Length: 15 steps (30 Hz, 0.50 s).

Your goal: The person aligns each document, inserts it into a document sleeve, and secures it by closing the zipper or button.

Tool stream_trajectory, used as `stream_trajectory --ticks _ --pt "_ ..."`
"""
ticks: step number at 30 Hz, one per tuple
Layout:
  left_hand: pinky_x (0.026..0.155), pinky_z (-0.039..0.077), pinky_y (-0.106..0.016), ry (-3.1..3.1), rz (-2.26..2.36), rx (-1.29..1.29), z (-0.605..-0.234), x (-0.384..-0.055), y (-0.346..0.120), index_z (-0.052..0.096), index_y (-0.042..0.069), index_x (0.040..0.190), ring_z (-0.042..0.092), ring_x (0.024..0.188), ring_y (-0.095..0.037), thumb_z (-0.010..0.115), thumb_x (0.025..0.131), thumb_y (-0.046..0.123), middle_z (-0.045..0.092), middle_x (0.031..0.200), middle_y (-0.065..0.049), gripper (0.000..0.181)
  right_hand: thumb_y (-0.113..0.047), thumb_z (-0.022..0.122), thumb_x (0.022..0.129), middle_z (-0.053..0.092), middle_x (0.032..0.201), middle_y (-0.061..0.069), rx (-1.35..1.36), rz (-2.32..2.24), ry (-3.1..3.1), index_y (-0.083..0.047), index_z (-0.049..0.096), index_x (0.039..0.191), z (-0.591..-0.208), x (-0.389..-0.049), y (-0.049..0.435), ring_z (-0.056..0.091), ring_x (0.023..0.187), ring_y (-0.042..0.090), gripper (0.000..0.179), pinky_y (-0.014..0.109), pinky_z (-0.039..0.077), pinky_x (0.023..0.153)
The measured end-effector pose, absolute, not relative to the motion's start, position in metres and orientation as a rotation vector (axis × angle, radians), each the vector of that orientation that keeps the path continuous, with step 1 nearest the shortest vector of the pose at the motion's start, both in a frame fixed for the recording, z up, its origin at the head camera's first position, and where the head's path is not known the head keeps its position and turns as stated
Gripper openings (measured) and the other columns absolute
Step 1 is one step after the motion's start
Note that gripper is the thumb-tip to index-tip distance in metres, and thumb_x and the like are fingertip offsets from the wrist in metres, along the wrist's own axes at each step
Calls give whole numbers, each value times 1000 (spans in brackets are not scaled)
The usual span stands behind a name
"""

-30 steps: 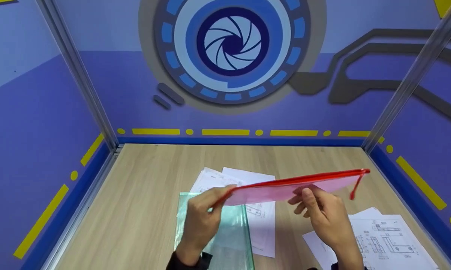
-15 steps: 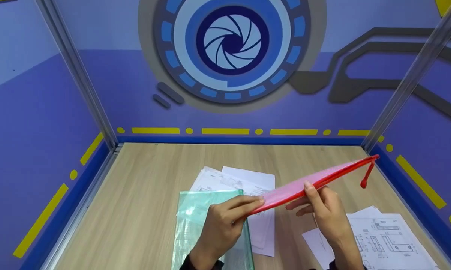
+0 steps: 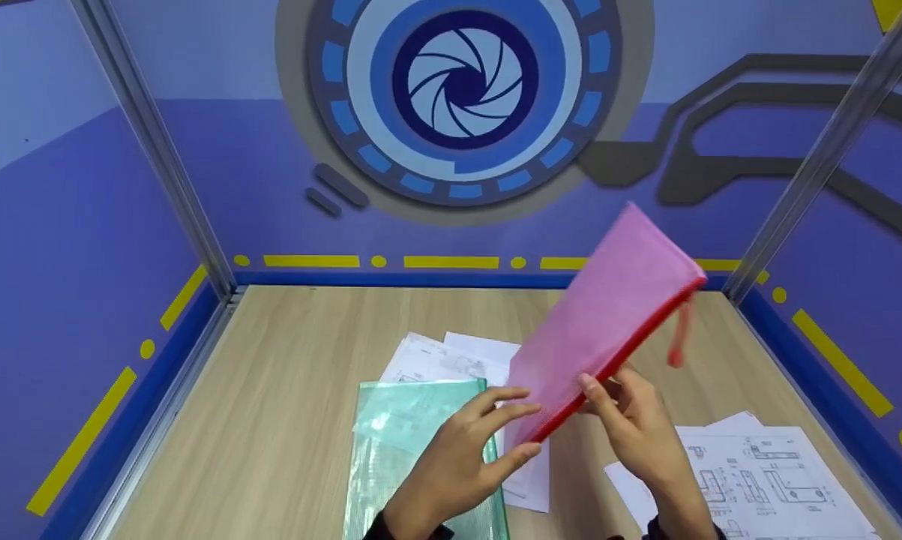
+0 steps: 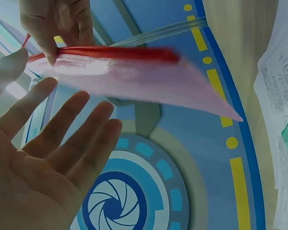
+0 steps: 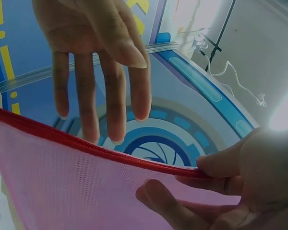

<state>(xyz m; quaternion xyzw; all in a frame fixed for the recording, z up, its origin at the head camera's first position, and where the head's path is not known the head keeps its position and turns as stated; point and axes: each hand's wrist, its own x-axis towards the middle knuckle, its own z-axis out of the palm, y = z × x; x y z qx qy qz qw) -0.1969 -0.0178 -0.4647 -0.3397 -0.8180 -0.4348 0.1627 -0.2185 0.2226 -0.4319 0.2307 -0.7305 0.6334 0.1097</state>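
A pink mesh zipper pouch (image 3: 585, 322) with a red zipper edge is held up at a slant over the table, its red pull cord (image 3: 678, 337) dangling on the right. My right hand (image 3: 638, 431) pinches the zipper edge between thumb and fingers, which the right wrist view shows close up on the red zipper (image 5: 120, 155). My left hand (image 3: 465, 465) is beside the pouch's lower end, fingers spread and fairly straight. In the left wrist view, the left hand's fingers (image 4: 72, 124) stand apart from the pouch (image 4: 134, 76).
A green zipper pouch (image 3: 391, 435) lies on the wooden table (image 3: 271, 420), partly over printed drawing sheets (image 3: 428, 356). More drawing sheets (image 3: 788, 480) lie at the right. Blue panel walls (image 3: 218, 187) enclose the table.
The pink pouch has turned from nearly edge-on to steeply upright, its flat side now showing. My left hand has let go of its near end and spread its fingers; my right hand now pinches the zipper edge.
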Motion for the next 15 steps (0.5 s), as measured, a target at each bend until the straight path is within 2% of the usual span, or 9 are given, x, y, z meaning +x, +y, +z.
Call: stream_trajectory --ticks 3,7,11,15 --pt "95 57 -30 -2326 -1222 -887 -466 -196 -15 72 19 133 62 124 -15 73 102 40 61 141 1 38 10 55 105 66 116 31 790 1828 -2123 12 63 128 -436 -221 217 77 92 33 24 43 63 72" --pt "85 56 -25 -2321 -1151 -777 -467 -194 -11 70 19 122 60 110 -12 76 98 46 61 124 4 37 13 56 103 69 115 26 950 1776 -2097 7 67 127 -441 -222 209 78 88 30 27 41 64 71" --pt "75 50 -18 -2312 -1018 -713 -469 -191 -5 62 18 114 52 94 -8 80 93 54 55 107 6 45 14 61 100 75 107 15 973 1669 -2114 -2 71 126 -446 -219 199 75 79 21 32 34 63 65" --pt "67 41 -14 -2310 -876 -691 -472 -191 0 56 17 107 45 83 -6 84 90 50 48 97 6 46 9 67 98 77 100 5 916 1594 -2154 -10 73 125 -449 -217 191 70 68 15 33 30 59 56"
